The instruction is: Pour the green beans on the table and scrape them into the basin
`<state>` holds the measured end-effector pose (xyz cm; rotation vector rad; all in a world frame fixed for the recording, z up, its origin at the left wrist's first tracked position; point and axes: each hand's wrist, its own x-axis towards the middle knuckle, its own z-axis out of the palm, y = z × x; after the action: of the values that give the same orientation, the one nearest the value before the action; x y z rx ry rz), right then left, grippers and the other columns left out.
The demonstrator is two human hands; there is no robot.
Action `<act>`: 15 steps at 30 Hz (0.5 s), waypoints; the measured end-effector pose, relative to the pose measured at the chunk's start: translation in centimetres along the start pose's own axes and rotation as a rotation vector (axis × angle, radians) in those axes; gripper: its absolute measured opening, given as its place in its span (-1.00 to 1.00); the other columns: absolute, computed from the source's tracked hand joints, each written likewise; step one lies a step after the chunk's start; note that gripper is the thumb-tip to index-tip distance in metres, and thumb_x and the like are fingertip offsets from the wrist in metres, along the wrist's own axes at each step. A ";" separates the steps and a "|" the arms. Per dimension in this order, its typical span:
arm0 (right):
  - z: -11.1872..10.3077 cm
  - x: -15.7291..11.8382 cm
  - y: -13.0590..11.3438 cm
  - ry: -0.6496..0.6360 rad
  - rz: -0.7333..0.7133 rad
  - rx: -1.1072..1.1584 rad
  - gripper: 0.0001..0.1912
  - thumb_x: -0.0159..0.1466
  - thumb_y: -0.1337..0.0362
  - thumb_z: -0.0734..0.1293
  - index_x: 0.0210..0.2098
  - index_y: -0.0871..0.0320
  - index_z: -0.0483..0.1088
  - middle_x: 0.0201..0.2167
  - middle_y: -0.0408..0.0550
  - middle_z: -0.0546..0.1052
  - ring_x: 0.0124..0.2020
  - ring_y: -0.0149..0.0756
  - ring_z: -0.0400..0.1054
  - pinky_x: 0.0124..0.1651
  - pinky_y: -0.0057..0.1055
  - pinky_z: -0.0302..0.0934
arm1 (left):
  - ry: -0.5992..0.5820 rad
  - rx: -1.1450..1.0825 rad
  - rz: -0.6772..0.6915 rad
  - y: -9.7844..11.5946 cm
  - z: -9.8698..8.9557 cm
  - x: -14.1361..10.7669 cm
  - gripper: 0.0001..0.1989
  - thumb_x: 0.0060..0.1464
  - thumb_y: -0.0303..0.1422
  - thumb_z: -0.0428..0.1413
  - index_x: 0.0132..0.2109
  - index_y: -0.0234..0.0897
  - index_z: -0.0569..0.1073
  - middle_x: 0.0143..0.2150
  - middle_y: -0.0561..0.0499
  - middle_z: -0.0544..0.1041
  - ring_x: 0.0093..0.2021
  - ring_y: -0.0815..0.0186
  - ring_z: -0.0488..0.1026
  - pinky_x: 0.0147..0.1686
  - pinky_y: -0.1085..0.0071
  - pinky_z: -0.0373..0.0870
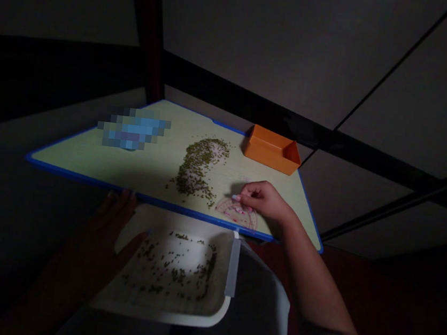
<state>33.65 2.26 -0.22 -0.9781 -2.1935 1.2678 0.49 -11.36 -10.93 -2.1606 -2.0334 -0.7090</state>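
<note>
On the pale board [159, 165] with a blue rim lies a curved heap of small green beans [198, 162], mixed with pale pinkish bits. My right hand [259, 198] is over the board, right of the heap, its fingers pinched together; whatever they hold is too small to name. Just under it a clear protractor [238, 215] lies flat near the front edge, with small pink and white bits on it. My left hand [113, 230], in shadow with fingers spread, rests at the left side of a white basin [190, 319]. Scattered green beans lie inside the basin.
An orange box [270, 159] stands at the board's back right. A blurred blue object [136, 131] lies at the back left. Dark wall panels [262, 43] rise behind the board. The basin is below the board's front edge, over my lap.
</note>
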 end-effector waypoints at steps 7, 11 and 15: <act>-0.2 0.0 0.2 0.019 0.015 -0.095 -0.65 0.23 0.12 0.34 -0.56 0.23 0.32 -0.68 -0.20 0.36 -0.64 -0.52 0.14 -0.51 -0.50 0.02 | 0.022 0.005 0.024 -0.4 0.4 -0.2 -0.25 0.13 0.04 -0.18 0.36 -0.28 0.03 0.44 -0.11 0.07 0.45 0.05 -0.12 0.31 -0.03 0.14; -0.4 0.0 0.4 0.065 0.031 -0.156 -0.66 0.23 0.13 0.33 -0.57 0.22 0.31 -0.68 -0.20 0.36 -0.64 -0.52 0.12 -0.52 -0.50 -0.02 | 0.013 0.000 0.017 -0.3 0.2 -0.2 -0.24 0.12 0.05 -0.18 0.35 -0.28 0.04 0.43 -0.12 0.09 0.45 0.04 -0.10 0.30 -0.03 0.17; -0.3 0.1 0.4 0.070 0.006 -0.161 -0.66 0.24 0.11 0.32 -0.55 0.23 0.33 -0.66 -0.19 0.36 -0.61 -0.50 0.14 -0.50 -0.50 -0.02 | 0.028 0.004 0.028 -0.3 0.2 -0.2 -0.25 0.13 0.04 -0.18 0.36 -0.27 0.03 0.44 -0.11 0.08 0.45 0.05 -0.13 0.31 -0.04 0.15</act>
<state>33.90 2.64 -0.46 -1.0737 -2.2671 1.0551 0.28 -11.43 -11.24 -2.1603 -1.9846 -0.7276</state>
